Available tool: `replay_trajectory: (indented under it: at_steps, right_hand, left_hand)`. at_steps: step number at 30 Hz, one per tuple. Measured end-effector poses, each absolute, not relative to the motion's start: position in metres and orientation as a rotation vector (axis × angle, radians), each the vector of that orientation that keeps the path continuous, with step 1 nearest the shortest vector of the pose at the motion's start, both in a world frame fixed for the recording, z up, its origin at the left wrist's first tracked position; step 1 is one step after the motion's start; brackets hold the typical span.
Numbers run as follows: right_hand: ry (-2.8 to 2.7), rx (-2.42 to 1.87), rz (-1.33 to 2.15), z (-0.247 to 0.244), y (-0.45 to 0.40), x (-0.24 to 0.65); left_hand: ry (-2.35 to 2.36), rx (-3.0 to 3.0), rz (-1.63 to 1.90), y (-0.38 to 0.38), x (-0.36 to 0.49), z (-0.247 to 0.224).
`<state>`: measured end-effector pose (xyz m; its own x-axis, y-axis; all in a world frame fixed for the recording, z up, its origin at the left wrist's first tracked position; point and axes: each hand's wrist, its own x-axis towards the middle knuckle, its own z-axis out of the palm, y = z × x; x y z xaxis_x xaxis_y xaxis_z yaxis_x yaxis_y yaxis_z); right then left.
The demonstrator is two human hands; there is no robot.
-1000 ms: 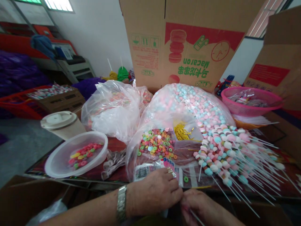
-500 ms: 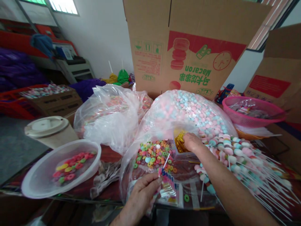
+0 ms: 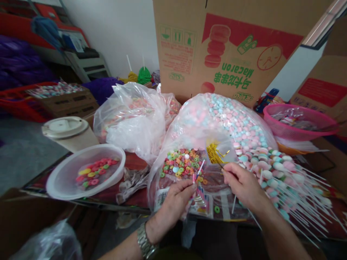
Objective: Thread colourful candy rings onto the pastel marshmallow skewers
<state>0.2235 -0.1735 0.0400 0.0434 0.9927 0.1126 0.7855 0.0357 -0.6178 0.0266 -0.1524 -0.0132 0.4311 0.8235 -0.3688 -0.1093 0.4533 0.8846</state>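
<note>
My left hand (image 3: pixel 176 196), with a metal watch at the wrist, is closed in a pinch on a small printed clear bag (image 3: pixel 200 198), gathered at its neck around a white stick (image 3: pixel 200 168). To its right, my right hand (image 3: pixel 244 180) is closed with thumb and finger pressed on a thin gold twist tie (image 3: pixel 221 166). That tie is at the near edge of a translucent tub holding a bundle of gold twist ties (image 3: pixel 214 153). Colourful ring candies (image 3: pixel 183 162) lie on plastic just beyond my left hand. One green ring (image 3: pixel 217 209) lies near the table's front edge.
Marshmallow skewers (image 3: pixel 284 180) are heaped at the right, sticks toward me. A large bag of pink and blue marshmallows (image 3: pixel 230 115) stands behind. A white bowl (image 3: pixel 52 186) of ring candies, a lidded bucket (image 3: pixel 65 128), a pink basket (image 3: pixel 295 130) and a Macaron carton (image 3: pixel 187 65) surround the workspace.
My right hand has drawn back from the tub toward me, now with a gold twist tie. The left hand still holds the bag and stick. The whole view has shifted somewhat.
</note>
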Motion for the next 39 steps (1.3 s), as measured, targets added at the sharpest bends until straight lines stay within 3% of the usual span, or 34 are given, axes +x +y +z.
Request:
replay_trajectory:
  at_steps: [3,9,16,22,29,39]
  right_hand:
    - [-1.655,-1.576,0.795,0.023,-0.196,0.19]
    - [-1.541,-1.375,0.815,-0.008,-0.211,0.166]
    - [-1.355,-1.414,1.123,-0.008,-0.22,0.172]
    - [-1.17,-1.388,0.677,-0.02,-0.232,0.152]
    - [-1.774,-1.093,1.101,0.016,-0.239,0.178]
    - [-1.74,-1.205,0.654,0.005,-0.231,0.154]
  left_hand:
    - [0.922,1.083,0.673,-0.156,0.032,-0.012]
    - [0.949,1.378,0.627,-0.164,0.031,-0.009]
    - [0.795,1.477,0.464,-0.173,0.027,-0.001]
    - [0.859,1.125,0.59,-0.175,0.028,-0.008]
    - [0.55,0.698,0.174,-0.172,0.016,-0.008]
    - [0.576,0.664,0.477,-0.168,0.002,0.01]
